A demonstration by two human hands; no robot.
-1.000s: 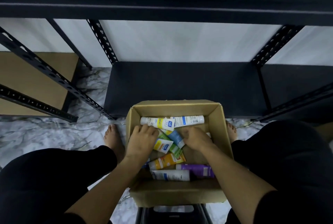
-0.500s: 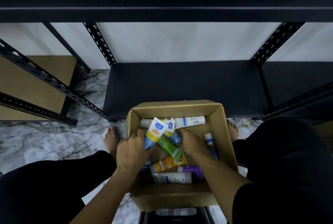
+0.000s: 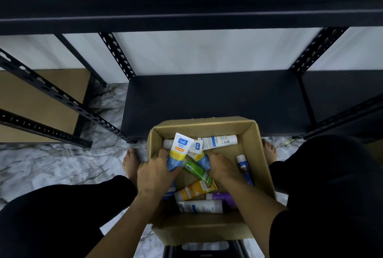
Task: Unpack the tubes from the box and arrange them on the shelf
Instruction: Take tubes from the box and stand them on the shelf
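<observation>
An open cardboard box (image 3: 257,150) sits between my knees, holding several tubes. My left hand (image 3: 154,174) grips a white, yellow and blue Safi tube (image 3: 179,150) and holds it upright at the box's left side. My right hand (image 3: 222,166) grips a second Safi tube (image 3: 199,154) with a blue cap, lower in the box. A green tube (image 3: 195,169) lies between my hands. An orange tube (image 3: 194,190), a purple tube (image 3: 222,196) and white tubes (image 3: 202,206) lie near the front. The black shelf (image 3: 215,100) stands beyond the box.
The box rests on a black stool (image 3: 204,249). Black perforated rack posts (image 3: 117,54) rise on both sides of the shelf. A brown board shelf (image 3: 39,100) is at the left. My bare feet (image 3: 130,160) stand on marble floor (image 3: 51,166).
My left hand lifted the Safi tube from lying flat to upright. My right hand moved left and took hold of the second Safi tube. A blue and white tube at the right became visible.
</observation>
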